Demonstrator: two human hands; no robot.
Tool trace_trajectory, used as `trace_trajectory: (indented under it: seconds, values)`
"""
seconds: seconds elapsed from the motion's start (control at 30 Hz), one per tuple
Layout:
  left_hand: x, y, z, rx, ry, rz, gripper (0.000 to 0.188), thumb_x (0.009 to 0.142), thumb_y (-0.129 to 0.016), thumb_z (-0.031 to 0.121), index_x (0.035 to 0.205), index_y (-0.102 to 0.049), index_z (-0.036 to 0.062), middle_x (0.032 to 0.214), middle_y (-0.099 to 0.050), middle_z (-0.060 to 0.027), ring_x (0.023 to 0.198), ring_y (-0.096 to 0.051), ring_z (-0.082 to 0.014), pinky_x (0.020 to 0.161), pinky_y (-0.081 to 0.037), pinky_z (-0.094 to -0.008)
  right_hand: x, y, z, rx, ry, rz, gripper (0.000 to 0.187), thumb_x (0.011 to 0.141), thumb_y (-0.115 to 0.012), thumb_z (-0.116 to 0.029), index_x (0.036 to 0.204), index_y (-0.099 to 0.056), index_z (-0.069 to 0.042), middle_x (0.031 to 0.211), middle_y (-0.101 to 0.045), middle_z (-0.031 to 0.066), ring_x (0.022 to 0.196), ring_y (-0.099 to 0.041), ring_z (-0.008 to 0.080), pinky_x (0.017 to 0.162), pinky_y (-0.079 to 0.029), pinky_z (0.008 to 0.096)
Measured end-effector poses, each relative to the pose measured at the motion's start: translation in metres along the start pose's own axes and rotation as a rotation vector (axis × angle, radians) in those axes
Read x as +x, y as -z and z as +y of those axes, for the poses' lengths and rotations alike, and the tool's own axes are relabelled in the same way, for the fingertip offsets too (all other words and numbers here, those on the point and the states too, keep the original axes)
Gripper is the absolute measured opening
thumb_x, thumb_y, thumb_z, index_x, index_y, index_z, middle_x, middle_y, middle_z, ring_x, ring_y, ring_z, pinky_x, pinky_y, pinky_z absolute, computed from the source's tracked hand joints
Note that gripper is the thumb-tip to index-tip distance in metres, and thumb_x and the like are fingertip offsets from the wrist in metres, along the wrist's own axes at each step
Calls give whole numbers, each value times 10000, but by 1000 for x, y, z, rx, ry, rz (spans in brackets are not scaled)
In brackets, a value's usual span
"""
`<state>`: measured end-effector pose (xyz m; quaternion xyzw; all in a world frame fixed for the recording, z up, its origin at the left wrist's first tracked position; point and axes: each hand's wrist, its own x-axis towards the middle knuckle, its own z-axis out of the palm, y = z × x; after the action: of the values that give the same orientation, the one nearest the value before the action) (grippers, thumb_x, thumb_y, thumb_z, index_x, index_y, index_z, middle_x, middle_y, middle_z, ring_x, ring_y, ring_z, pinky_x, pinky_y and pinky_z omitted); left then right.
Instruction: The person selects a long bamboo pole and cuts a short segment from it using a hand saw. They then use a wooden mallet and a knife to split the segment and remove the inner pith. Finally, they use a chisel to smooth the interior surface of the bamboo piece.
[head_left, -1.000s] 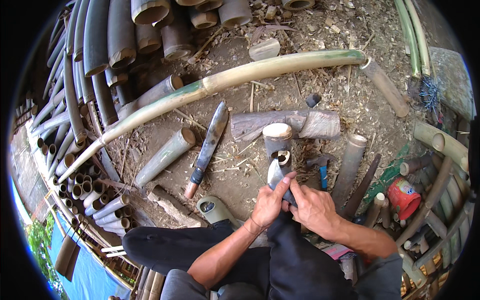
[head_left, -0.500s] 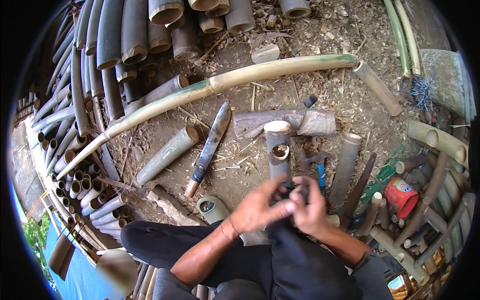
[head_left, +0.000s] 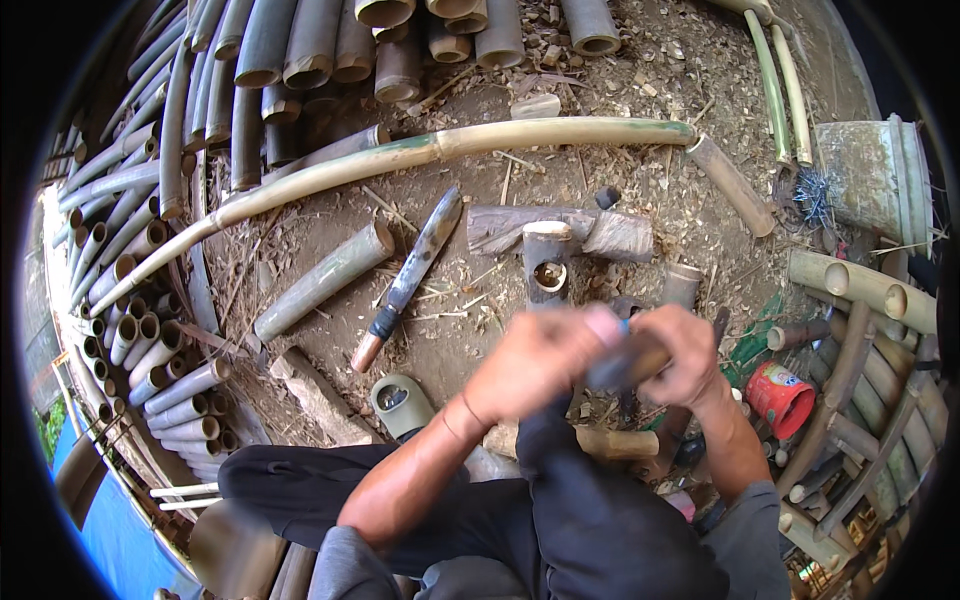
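Note:
My right hand is closed round a dark, rounded piece with a brown end, too blurred to name. Right beside it, my left hand is smeared by motion, its fingers near the piece; whether they grip it is hidden. Ahead of my hands, a bamboo tube with a round hole in its side rests against a split log. A second bamboo tube lies partly behind my right hand. A bit of blue, matching the hammer's handle seen earlier, shows between my hands.
A large knife lies on the chip-strewn ground to the left, beside a cut bamboo tube. A long bamboo pole crosses behind. Stacked bamboo stands at the far left. A red container and a bamboo frame are at right.
My hands have shifted slightly right and up, drawing a little apart. The dark piece now shows more in my right hand. The view has also shifted slightly.

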<state>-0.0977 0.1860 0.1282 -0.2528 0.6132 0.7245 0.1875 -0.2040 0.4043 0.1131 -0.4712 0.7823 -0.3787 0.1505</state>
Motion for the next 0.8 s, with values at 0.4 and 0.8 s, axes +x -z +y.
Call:
trace_trajectory:
  seconds: [0.4, 0.8]
  values:
    - [53, -16, -149, 244, -63, 227, 797, 817, -766, 493, 1327, -515, -66, 1096, -685, -277, 1034, -677, -375, 913, -513, -435, -57, 2, 9, 584, -429, 660, 188, 862, -670, -24, 1031, -595, 10, 849, -638, 57, 750, -635, 136, 739, -554, 315]
    - [67, -21, -166, -20, -60, 170, 676, 814, -783, 419, 1224, -570, -74, 1069, -691, -244, 1023, -674, -310, 912, -508, -403, 29, -30, 34, 899, -355, 591, 162, 815, -693, -38, 917, -573, -2, 711, -610, 61, 583, -608, 145, 532, -512, 299]
